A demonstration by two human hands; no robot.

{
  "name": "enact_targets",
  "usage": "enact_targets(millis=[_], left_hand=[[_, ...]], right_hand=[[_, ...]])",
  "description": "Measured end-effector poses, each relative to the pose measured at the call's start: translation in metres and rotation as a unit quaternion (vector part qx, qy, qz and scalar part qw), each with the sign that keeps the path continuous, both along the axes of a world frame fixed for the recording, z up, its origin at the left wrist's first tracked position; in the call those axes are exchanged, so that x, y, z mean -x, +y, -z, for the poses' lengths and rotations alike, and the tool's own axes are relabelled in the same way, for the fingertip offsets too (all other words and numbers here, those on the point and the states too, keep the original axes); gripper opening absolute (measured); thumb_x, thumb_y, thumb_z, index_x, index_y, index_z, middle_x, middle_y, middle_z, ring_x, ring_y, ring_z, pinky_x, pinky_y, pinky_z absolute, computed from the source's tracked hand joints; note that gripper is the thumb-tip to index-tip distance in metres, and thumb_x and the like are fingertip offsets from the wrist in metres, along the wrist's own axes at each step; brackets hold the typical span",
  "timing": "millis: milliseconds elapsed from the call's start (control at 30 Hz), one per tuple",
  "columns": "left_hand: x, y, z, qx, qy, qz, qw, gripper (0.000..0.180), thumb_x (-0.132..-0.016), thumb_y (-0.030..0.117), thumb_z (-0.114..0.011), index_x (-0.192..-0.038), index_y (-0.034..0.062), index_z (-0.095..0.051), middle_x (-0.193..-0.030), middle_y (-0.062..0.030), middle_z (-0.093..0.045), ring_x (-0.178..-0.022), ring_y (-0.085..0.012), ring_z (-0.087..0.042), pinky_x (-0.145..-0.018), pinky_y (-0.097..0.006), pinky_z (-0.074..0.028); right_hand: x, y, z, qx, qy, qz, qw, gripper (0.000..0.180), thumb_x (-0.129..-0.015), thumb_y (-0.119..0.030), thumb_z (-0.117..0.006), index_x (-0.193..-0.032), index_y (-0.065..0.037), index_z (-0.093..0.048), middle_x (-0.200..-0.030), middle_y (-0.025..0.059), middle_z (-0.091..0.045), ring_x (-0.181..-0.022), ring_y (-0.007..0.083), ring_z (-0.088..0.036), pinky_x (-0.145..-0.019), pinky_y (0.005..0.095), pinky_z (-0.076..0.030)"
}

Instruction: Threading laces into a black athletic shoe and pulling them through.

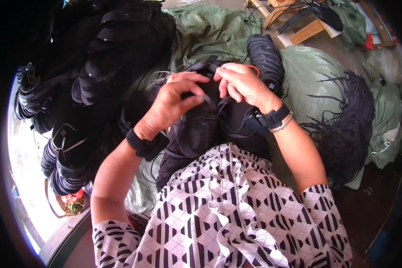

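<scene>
A black shoe upper (196,129) with a mesh panel rests on my lap. Above it, my left hand (176,96) is closed, thumb toward fingers, with a dark shoelace (208,101) at its fingertips. My right hand (243,85) is just to the right, its thumb and forefinger pinched near the upper's far edge; what they hold is too dark to make out. Both hands sit close together over the upper. A thin orange-red loop (254,69) shows behind my right hand. Black bands circle both wrists, and a silver bangle is on the right.
Stacks of black shoe uppers (98,67) fill the left side. Another rolled dark stack (265,58) lies beyond my right hand. A bundle of black laces (346,120) lies on a green woven sack (312,67) at right. Wooden stools (306,33) stand at the back right.
</scene>
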State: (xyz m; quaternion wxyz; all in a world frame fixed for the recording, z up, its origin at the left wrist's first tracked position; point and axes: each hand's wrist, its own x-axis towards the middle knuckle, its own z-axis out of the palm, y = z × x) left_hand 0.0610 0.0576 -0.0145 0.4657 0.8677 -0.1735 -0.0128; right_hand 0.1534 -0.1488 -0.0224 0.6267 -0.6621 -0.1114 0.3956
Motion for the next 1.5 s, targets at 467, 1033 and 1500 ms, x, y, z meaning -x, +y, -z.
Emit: enact_targets(millis=[467,1033,1500], left_hand=[[0.013,-0.017,0.015,0.263,0.081,-0.165,0.947,0.013,-0.088,0.018,-0.066,-0.09,0.0049,-0.068,-0.109,-0.004,-0.064,-0.119,-0.0199,-0.047,-0.106,-0.036,-0.028],[0.01,-0.035,0.018,0.307,0.054,-0.219,0.925,0.009,-0.086,0.013,-0.068,-0.089,0.0048,-0.068,-0.095,-0.0024,-0.067,-0.103,-0.0129,-0.054,-0.099,-0.031,-0.036],[-0.001,0.004,0.008,0.021,-0.046,0.0,0.999,0.02,-0.074,0.004,-0.073,-0.092,0.0097,-0.068,-0.109,-0.0035,-0.065,-0.113,-0.023,-0.052,-0.099,-0.037,-0.035]], right_hand=[[0.051,0.019,-0.019,-0.016,-0.119,0.114,0.986,0.026,-0.093,-0.023,-0.058,-0.101,0.0,-0.067,-0.072,0.0032,-0.064,-0.06,0.0064,-0.056,-0.054,0.018,-0.045],[0.054,0.03,-0.011,-0.032,-0.11,0.189,0.975,0.024,-0.087,-0.023,-0.067,-0.095,0.0,-0.067,-0.069,-0.0021,-0.061,-0.056,0.0026,-0.052,-0.047,0.0183,-0.043],[-0.058,-0.086,-0.177,-0.37,-0.235,0.227,0.869,0.017,-0.096,-0.021,-0.053,-0.095,-0.006,-0.06,-0.069,0.0019,-0.064,-0.053,0.0107,-0.057,-0.051,0.0221,-0.047]])
